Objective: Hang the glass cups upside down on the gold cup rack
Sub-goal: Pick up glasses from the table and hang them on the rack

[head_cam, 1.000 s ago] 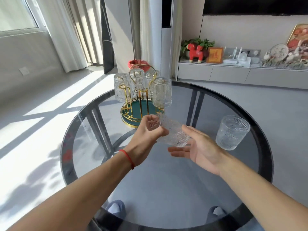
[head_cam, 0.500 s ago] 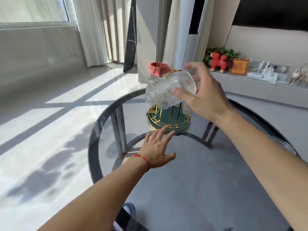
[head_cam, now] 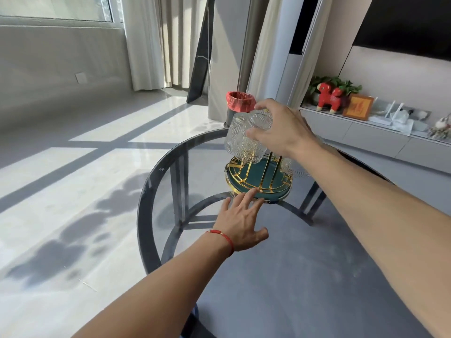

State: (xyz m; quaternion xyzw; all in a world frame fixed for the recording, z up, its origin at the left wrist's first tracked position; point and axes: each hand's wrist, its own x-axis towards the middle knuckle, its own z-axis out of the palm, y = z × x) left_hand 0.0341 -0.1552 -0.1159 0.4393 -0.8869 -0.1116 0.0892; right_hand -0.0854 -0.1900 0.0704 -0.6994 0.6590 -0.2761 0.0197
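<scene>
The gold cup rack (head_cam: 269,167) stands on its teal, gold-rimmed round base (head_cam: 256,175) at the far side of the glass table. My right hand (head_cam: 283,129) grips a ribbed glass cup (head_cam: 261,119) from above, bottom up, at the rack's near left side. Whether it rests on a prong is hidden by the hand. Another upside-down cup (head_cam: 234,140) hangs right beside it on the left. A third cup (head_cam: 296,170) shows partly behind my right forearm. My left hand (head_cam: 240,223) lies flat and open on the table, fingertips touching the base's front edge.
The round dark-rimmed glass table (head_cam: 151,191) shows its crossed legs through the top. Behind the rack, on the floor, stands a bin with a red liner (head_cam: 240,102). A low cabinet with a red horse figure (head_cam: 328,96) runs along the right wall.
My right hand took the cup from my left, turned it bottom up and lowered it onto the rack's near side. My left hand dropped flat and slid forward to the base.
</scene>
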